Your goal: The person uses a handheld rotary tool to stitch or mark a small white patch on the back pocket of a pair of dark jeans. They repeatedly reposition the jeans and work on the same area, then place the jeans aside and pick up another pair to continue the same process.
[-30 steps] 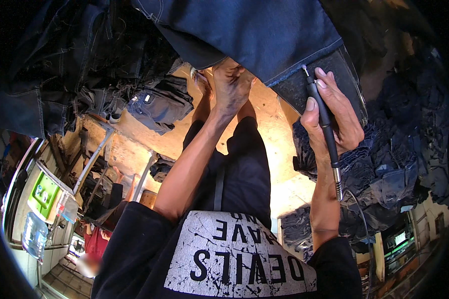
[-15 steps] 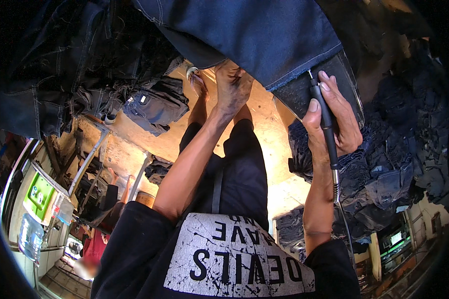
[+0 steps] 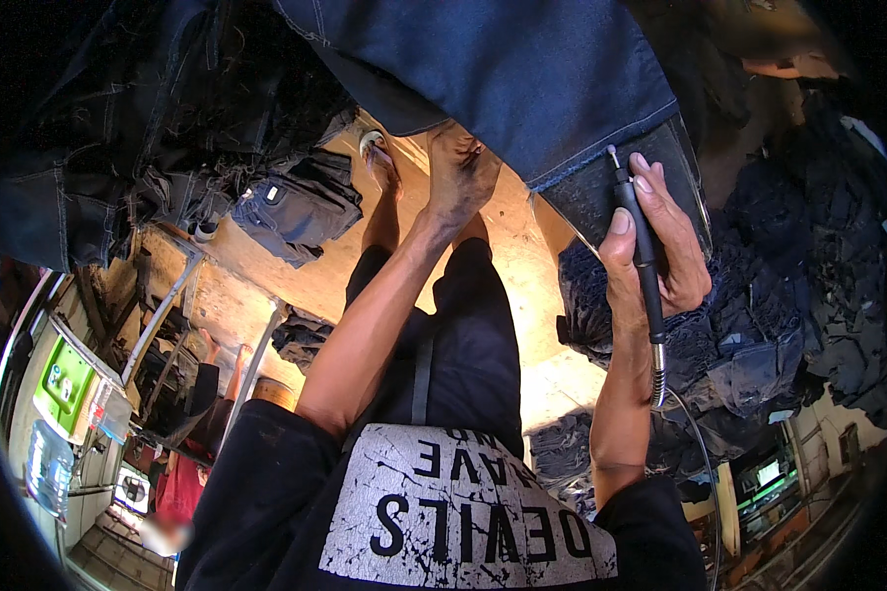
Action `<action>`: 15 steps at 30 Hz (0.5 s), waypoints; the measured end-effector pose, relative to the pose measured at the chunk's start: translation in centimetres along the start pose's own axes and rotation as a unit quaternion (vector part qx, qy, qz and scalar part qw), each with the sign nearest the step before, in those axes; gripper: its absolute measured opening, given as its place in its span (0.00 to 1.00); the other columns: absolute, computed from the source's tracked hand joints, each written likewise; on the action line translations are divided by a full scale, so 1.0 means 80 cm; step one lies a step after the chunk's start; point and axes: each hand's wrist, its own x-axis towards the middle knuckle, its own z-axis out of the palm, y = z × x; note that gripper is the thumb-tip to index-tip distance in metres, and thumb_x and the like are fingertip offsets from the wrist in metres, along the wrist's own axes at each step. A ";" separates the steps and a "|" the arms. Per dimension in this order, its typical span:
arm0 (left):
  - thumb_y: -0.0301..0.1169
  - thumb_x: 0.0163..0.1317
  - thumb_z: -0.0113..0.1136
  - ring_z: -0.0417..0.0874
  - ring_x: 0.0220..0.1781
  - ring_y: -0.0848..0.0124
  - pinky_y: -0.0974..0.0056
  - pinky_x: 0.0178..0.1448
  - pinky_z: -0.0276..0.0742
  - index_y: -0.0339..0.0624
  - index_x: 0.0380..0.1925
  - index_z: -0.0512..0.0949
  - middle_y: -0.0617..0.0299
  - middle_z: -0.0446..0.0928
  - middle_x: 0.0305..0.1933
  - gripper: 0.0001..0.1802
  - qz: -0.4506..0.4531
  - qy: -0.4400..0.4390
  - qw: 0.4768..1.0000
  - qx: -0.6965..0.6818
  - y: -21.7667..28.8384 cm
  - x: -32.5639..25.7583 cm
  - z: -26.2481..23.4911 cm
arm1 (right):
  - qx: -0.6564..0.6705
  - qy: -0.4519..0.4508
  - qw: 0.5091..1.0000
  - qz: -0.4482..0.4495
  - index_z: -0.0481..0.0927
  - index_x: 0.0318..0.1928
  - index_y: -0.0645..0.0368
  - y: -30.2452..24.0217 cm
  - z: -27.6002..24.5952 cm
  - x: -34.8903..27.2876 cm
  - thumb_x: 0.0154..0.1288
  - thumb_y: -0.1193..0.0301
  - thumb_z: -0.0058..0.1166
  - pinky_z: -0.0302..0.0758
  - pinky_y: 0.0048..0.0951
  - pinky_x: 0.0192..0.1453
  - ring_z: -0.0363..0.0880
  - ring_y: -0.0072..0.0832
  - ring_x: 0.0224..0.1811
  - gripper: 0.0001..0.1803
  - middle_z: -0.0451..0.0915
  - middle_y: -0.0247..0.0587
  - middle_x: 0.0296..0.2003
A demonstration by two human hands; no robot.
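Cluttered denim workshop, left hand (image 3: 460,175) stretched forward pinching jeans leg (image 3: 522,79) hem, right hand (image 3: 655,246) raised upright, fist closed round black rotary tool handpiece (image 3: 641,251), tip at hem edge

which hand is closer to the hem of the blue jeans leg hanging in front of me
Right. The right hand holds a black pen-like rotary tool with its tip at the hem. The left hand grips the denim's lower edge further left, away from the hem.

Left hand (image 3: 460,175) reaches forward gripping; right hand (image 3: 655,246) is clenched.
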 end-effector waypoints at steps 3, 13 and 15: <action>0.20 0.67 0.66 0.80 0.34 0.72 0.63 0.48 0.76 0.37 0.30 0.82 0.62 0.81 0.29 0.05 0.033 -0.008 0.997 0.075 0.001 0.001 0.002 | -0.005 0.000 1.000 -0.003 0.90 0.54 0.66 0.000 0.000 0.000 0.64 0.79 0.65 0.78 0.57 0.74 0.89 0.51 0.62 0.17 0.90 0.58 0.54; 0.21 0.65 0.67 0.78 0.29 0.70 0.62 0.45 0.73 0.37 0.25 0.80 0.61 0.77 0.23 0.09 0.052 -0.010 0.993 0.101 0.002 0.009 0.007 | -0.014 0.027 1.000 -0.007 0.89 0.53 0.68 0.001 0.003 0.003 0.61 0.79 0.66 0.82 0.60 0.70 0.90 0.53 0.58 0.18 0.91 0.60 0.50; 0.21 0.65 0.67 0.80 0.30 0.69 0.60 0.47 0.74 0.37 0.26 0.81 0.60 0.79 0.24 0.08 0.060 -0.001 0.994 0.092 0.000 0.010 0.008 | -0.008 0.022 1.000 -0.004 0.88 0.55 0.69 0.001 0.003 0.002 0.66 0.79 0.64 0.79 0.58 0.73 0.90 0.51 0.60 0.17 0.90 0.61 0.53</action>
